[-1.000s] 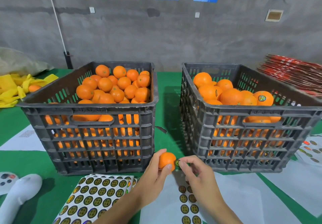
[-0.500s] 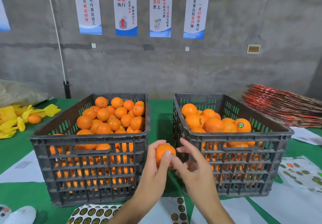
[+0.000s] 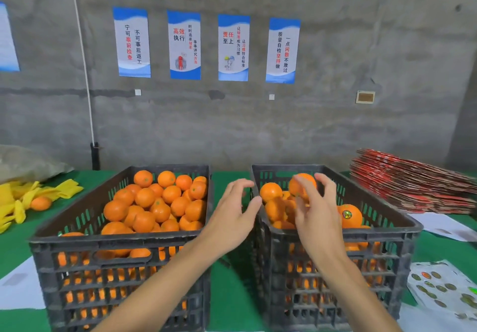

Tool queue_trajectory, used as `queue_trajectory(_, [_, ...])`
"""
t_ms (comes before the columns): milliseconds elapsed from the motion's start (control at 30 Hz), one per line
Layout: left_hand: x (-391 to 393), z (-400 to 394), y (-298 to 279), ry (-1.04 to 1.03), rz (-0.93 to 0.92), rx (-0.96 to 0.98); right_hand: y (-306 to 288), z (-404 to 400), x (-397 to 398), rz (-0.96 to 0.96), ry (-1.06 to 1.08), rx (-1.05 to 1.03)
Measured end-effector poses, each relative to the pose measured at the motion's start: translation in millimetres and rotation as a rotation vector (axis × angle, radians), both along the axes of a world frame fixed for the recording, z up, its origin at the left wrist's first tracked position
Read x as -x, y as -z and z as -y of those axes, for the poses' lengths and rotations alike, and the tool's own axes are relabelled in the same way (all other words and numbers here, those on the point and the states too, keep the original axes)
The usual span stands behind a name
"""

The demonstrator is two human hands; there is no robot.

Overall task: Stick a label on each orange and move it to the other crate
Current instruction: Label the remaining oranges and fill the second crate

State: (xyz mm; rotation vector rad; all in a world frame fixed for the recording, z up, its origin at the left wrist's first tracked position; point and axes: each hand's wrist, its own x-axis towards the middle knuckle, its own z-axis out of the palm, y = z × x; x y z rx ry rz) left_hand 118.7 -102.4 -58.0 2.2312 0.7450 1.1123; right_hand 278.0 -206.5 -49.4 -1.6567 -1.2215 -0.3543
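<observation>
Two dark plastic crates stand side by side on the green table. The left crate [image 3: 116,238] is heaped with unlabelled oranges [image 3: 154,202]. The right crate [image 3: 382,231] holds more oranges, one with a round label [image 3: 348,216] facing me. My right hand [image 3: 320,215] hovers over the right crate with fingers spread; an orange [image 3: 303,187] sits just at its blurred fingertips, above the pile. My left hand [image 3: 232,215] floats between the two crates, fingers relaxed and holding nothing.
A sheet of round labels [image 3: 444,285] lies at the right front. Red flat cartons [image 3: 413,181] are stacked at the back right. Yellow foam nets [image 3: 25,197] and a loose orange [image 3: 40,203] lie at the left. White paper [image 3: 18,287] covers the near left table.
The orange left my left hand after my right hand pressed a label on it. Both hands rose, and the right one carried the orange over the right crate. The view tilted up.
</observation>
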Motion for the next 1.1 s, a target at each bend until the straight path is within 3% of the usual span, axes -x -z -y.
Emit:
queue_trajectory(100, [14.0, -42.8, 0.1, -0.166, -0.086, -0.031, -0.7, -13.5, -12.4, -0.031, 0.054, 0.151])
queue_trajectory(233, [29.3, -106.5, -2.3, -0.361, -0.220, 0.020, 4.9, -32.5, -17.6, 0.054, 0.034, 0.200])
queue_trajectory(467, [20.7, -178.9, -0.2, -0.281, -0.942, 0.169, 1.4, -59.9, -21.1, 0.163, 0.007, 0.353])
queue_trajectory(633, [12.3, -205.0, 10.5, -0.290, -1.148, 0.227, 8.1, -61.5, -25.1, 0.112, -0.022, 0.310])
queue_trajectory(833, [19.9, -216.0, 10.6, -0.348, -1.098, 0.211, 12.1, -62.7, -26.1, 0.129, 0.008, 0.276])
queue_trajectory(933, [25.7, -207.3, -7.6, -0.408, -0.997, 0.100, 10.6, -62.4, -25.1, 0.160, 0.002, 0.232])
queue_trajectory(1100, [33.5, -149.7, -43.6, -0.440, -0.406, -0.120, 0.8, -60.7, -9.3, 0.235, -0.141, 0.061])
